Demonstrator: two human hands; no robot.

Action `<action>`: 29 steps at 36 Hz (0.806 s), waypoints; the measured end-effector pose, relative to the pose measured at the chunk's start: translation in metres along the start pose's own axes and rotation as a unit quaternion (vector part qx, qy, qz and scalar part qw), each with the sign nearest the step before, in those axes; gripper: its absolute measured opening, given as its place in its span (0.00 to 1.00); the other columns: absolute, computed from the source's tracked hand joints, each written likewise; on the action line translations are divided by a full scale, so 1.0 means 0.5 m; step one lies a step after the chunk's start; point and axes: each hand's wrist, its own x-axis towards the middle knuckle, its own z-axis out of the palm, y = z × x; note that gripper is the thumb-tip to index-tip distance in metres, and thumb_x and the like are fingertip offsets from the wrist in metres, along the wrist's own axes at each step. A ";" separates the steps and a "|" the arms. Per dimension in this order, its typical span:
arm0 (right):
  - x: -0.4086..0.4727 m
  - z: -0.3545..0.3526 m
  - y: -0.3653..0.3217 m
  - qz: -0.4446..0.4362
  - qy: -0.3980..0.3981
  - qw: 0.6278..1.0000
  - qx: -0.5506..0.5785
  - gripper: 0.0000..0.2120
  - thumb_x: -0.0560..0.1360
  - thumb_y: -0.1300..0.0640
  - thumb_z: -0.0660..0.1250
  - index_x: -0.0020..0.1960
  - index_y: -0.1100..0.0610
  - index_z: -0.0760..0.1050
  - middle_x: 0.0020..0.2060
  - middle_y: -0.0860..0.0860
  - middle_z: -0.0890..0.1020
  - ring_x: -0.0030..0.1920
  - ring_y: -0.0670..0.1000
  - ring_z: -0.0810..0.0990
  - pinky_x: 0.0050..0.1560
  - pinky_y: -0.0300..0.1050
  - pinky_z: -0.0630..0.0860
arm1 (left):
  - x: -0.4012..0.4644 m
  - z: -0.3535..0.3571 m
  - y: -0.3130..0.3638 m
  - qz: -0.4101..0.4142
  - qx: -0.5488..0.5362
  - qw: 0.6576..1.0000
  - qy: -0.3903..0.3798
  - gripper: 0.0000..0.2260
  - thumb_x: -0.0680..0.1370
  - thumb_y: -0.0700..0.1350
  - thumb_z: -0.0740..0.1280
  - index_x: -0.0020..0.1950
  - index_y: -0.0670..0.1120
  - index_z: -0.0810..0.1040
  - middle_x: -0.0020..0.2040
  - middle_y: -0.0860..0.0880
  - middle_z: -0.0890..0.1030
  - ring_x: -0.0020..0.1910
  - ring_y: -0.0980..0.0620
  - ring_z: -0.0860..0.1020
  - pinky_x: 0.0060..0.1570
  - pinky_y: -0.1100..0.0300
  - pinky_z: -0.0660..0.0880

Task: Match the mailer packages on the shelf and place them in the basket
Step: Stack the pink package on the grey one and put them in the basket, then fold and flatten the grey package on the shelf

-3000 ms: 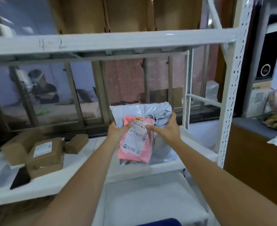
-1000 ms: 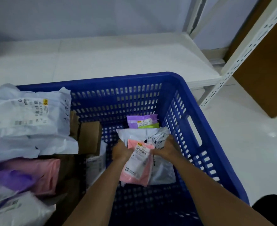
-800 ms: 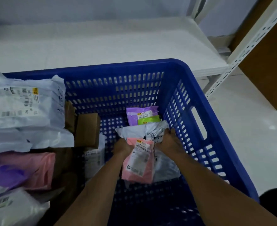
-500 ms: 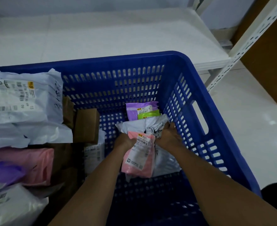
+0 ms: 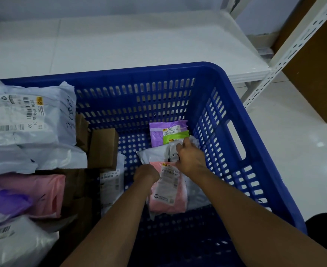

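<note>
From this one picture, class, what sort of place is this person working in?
Probably a parcel sorting or storage room. A blue basket holds labelled mailers, among them a pink mailer and brown boxes, beside white metal shelving.

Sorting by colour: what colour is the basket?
Blue, with slotted walls; the basket shows in the head view.

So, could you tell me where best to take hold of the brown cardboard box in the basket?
Probably from above: pinch the brown cardboard box across its narrow width with fingers on its two long faces. It stands upright with its top free, white mailers crowd its left, and the right side faces open basket floor.
</note>
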 end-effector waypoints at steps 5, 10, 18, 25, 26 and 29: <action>0.001 0.007 0.006 0.004 -0.031 0.999 0.014 0.31 0.72 0.53 0.70 0.71 0.58 0.64 0.70 0.57 0.61 0.64 0.59 0.71 0.55 0.49 0.77 | -0.001 -0.006 0.014 0.018 -0.032 0.999 -0.019 0.08 0.77 0.38 0.62 0.53 0.37 0.78 0.50 0.41 0.84 0.48 0.46 0.83 0.51 0.55 0.80; -0.002 0.004 0.009 -0.004 -0.039 0.999 0.024 0.32 0.72 0.53 0.71 0.72 0.59 0.63 0.70 0.57 0.61 0.64 0.58 0.71 0.56 0.50 0.77 | -0.013 -0.022 0.027 -0.014 -0.049 0.997 -0.051 0.10 0.79 0.40 0.63 0.56 0.35 0.76 0.48 0.39 0.84 0.41 0.46 0.85 0.49 0.55 0.81; -0.017 -0.036 0.022 -0.002 -0.099 0.994 0.050 0.30 0.75 0.51 0.68 0.72 0.59 0.61 0.69 0.56 0.63 0.66 0.58 0.70 0.60 0.51 0.74 | -0.070 -0.080 0.003 0.070 0.049 0.994 0.073 0.16 0.78 0.46 0.63 0.63 0.39 0.75 0.61 0.42 0.78 0.61 0.43 0.77 0.58 0.53 0.74; -0.038 -0.136 -0.027 0.036 -0.091 0.992 0.084 0.29 0.75 0.53 0.66 0.72 0.61 0.61 0.68 0.60 0.68 0.66 0.60 0.72 0.63 0.50 0.73 | -0.169 -0.197 0.007 0.203 0.044 0.961 0.180 0.14 0.77 0.44 0.63 0.60 0.38 0.72 0.61 0.39 0.76 0.60 0.40 0.75 0.57 0.50 0.74; -0.037 -0.151 -0.034 0.040 -0.091 0.991 0.087 0.29 0.75 0.52 0.66 0.71 0.61 0.61 0.67 0.60 0.68 0.65 0.60 0.73 0.62 0.51 0.73 | -0.190 -0.213 0.019 0.226 0.048 0.954 0.190 0.13 0.77 0.44 0.63 0.59 0.38 0.72 0.60 0.39 0.76 0.59 0.40 0.75 0.56 0.50 0.73; -0.036 -0.211 -0.081 0.036 -0.080 0.991 0.099 0.28 0.76 0.49 0.65 0.71 0.61 0.62 0.67 0.62 0.69 0.65 0.61 0.72 0.62 0.53 0.73 | -0.260 -0.279 0.031 0.272 0.066 0.932 0.231 0.11 0.77 0.44 0.63 0.58 0.40 0.72 0.58 0.41 0.75 0.58 0.41 0.74 0.54 0.49 0.73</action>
